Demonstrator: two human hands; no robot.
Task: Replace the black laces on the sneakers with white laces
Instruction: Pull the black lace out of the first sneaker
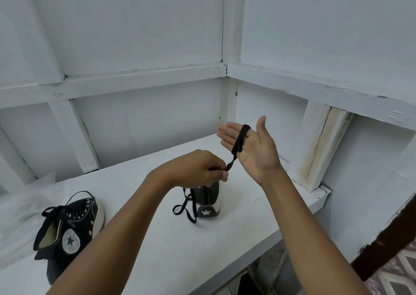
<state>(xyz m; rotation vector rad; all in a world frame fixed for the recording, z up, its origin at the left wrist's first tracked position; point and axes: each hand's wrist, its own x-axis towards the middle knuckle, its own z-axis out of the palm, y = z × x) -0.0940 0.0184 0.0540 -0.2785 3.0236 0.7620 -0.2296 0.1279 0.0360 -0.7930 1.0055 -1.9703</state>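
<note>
While the left hand (199,171) pinched the black lace (239,141), it rose rightward to loops around straight fingers of the right hand (255,151).

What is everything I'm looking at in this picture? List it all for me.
Sneaker on its side: one, black with white sole, table's left, black-laced.
Upright sneaker: one, black with white sole, mid-table.
Black lace: one, wound round the right hand's fingers.
Loose lace stretch: black, on the table by the upright sneaker; whether it is the same lace is unclear.
Clear plastic: far left.
Table: one, white.
Left hand: pinches the lace's end.
Right hand: palm open, fingers straight.
</note>
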